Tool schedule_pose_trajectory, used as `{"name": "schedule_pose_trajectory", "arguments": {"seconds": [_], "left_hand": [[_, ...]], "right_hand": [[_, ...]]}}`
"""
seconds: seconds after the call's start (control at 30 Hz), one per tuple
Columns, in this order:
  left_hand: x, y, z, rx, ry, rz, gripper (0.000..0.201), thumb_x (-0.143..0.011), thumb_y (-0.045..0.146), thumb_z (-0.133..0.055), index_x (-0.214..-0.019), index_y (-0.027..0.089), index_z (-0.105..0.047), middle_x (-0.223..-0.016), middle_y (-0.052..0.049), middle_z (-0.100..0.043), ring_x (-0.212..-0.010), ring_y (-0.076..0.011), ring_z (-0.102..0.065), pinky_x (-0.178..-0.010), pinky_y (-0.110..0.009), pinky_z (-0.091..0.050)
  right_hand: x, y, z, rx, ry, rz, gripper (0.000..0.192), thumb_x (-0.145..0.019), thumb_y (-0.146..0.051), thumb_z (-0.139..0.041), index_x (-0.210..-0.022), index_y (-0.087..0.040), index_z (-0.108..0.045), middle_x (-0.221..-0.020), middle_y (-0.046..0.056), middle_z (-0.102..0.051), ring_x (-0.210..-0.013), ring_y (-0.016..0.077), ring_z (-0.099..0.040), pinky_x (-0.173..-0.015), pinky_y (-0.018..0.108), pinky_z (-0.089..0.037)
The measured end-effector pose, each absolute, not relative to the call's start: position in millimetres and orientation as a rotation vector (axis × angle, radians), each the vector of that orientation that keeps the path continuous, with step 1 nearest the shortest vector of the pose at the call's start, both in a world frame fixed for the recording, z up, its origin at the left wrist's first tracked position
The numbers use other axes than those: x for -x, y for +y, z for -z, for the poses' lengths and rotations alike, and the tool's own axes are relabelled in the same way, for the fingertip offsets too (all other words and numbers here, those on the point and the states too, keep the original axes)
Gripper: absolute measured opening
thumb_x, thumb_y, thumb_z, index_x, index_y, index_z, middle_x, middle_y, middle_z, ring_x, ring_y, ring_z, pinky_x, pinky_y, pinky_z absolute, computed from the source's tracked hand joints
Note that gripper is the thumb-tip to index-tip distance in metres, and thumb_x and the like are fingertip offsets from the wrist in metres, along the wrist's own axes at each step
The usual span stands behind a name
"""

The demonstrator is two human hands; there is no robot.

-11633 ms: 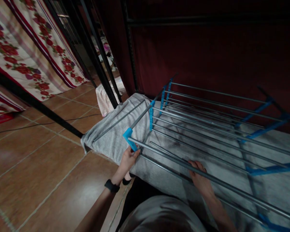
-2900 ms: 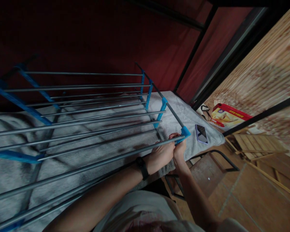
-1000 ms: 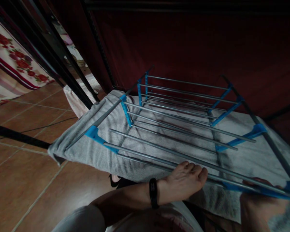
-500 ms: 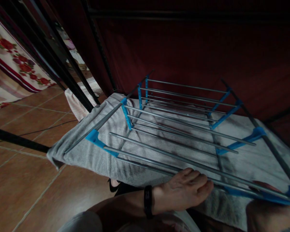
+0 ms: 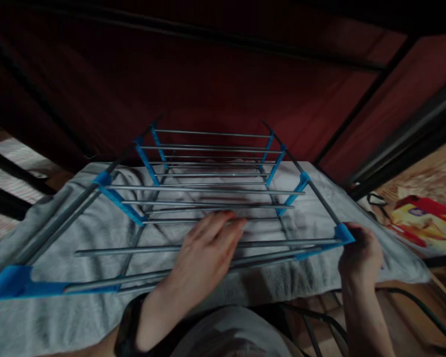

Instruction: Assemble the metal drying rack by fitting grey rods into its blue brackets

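Note:
A drying rack of grey metal rods and blue plastic brackets (image 5: 121,201) lies on a grey blanket (image 5: 74,228). My left hand (image 5: 208,248), with a dark band at the wrist, reaches across the front rods. Its fingers are stretched out close together; the thumb is hidden. My right hand (image 5: 360,255) is closed around the blue bracket (image 5: 344,234) at the rack's front right corner. Near the left side, the upper front rod (image 5: 126,251) has a free end, apart from the large left bracket (image 5: 18,285).
Behind the rack hangs a dark red cloth (image 5: 208,84) within a black frame (image 5: 364,99). At the right lies a red and yellow package (image 5: 427,223). A dark curved metal bar (image 5: 423,307) runs below my right hand.
My view has swung to the right, so the rack appears more head-on. My left hand has left its curled hold on the front rods and now stretches over them. My right hand stays at the corner.

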State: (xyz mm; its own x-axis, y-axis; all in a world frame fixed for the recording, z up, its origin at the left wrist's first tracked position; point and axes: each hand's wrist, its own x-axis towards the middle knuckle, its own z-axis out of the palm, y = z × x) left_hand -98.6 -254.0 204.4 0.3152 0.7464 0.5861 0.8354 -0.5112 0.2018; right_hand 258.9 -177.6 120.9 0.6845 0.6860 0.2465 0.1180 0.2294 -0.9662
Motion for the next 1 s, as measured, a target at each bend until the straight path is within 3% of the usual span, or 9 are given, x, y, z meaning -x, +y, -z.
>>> {"name": "schedule_pose_trajectory", "arguments": {"seconds": [0.17, 0.4, 0.57, 0.7, 0.83, 1.0], "left_hand": [[99, -197, -231, 2.511, -1.508, 0.881, 0.030, -0.100, 0.026, -0.044, -0.120, 0.023, -0.067, -0.116, -0.005, -0.066, -0.107, -0.0199, -0.063, -0.094, -0.036, -0.054], [54, -121, -228, 2.763, -1.344, 0.557, 0.027, -0.098, 0.020, -0.049, -0.119, 0.016, -0.064, -0.117, -0.007, -0.065, -0.110, -0.0203, -0.062, -0.101, -0.034, -0.048], [6, -88, -220, 2.843, -1.270, 0.457, 0.026, -0.095, 0.018, -0.051, -0.117, 0.011, -0.063, -0.121, -0.013, -0.066, -0.116, -0.0235, -0.060, -0.104, -0.034, -0.046], [-29, -60, -205, 2.888, -1.226, 0.466, 0.021, -0.094, 0.019, -0.050, -0.106, 0.010, -0.065, -0.113, -0.015, -0.068, -0.110, -0.0250, -0.063, -0.099, -0.035, -0.049], [-54, -39, -187, 3.005, -1.201, 0.504, 0.024, -0.091, 0.016, -0.049, -0.110, 0.013, -0.064, -0.114, -0.012, -0.069, -0.109, -0.0229, -0.065, -0.096, -0.033, -0.050], [-64, -31, -183, 3.026, -1.293, 0.519, 0.026, -0.093, 0.018, -0.043, -0.107, 0.017, -0.065, -0.107, -0.010, -0.072, -0.102, -0.0238, -0.069, -0.083, -0.032, -0.053]], "right_hand": [[-273, -150, -113, 1.280, -0.814, -0.730, 0.024, -0.066, -0.036, -0.068, -0.082, -0.019, -0.070, -0.082, 0.002, -0.066, -0.069, 0.0139, -0.058, -0.063, 0.027, -0.049], [-284, -79, -108, 1.199, -1.037, -0.989, 0.040, -0.061, -0.043, -0.077, -0.094, -0.021, -0.071, -0.099, 0.004, -0.070, -0.090, 0.0179, -0.063, -0.077, 0.031, -0.054], [-262, -49, -115, 1.118, -1.354, -0.877, 0.039, -0.069, -0.042, -0.078, -0.103, -0.025, -0.069, -0.107, 0.003, -0.068, -0.099, 0.0194, -0.061, -0.091, 0.035, -0.051], [-255, -35, -120, 1.113, -1.553, -0.738, 0.043, -0.073, -0.047, -0.073, -0.109, -0.023, -0.064, -0.096, 0.003, -0.066, -0.087, 0.0199, -0.060, -0.083, 0.036, -0.052], [-256, -24, -125, 1.170, -1.643, -0.628, 0.052, -0.074, -0.051, -0.072, -0.114, -0.021, -0.060, -0.088, 0.003, -0.064, -0.079, 0.0194, -0.059, -0.076, 0.035, -0.052], [-255, -25, -130, 1.219, -1.783, -0.534, 0.052, -0.078, -0.053, -0.067, -0.119, -0.023, -0.058, -0.089, 0.005, -0.066, -0.080, 0.0238, -0.062, -0.073, 0.039, -0.055]]}}
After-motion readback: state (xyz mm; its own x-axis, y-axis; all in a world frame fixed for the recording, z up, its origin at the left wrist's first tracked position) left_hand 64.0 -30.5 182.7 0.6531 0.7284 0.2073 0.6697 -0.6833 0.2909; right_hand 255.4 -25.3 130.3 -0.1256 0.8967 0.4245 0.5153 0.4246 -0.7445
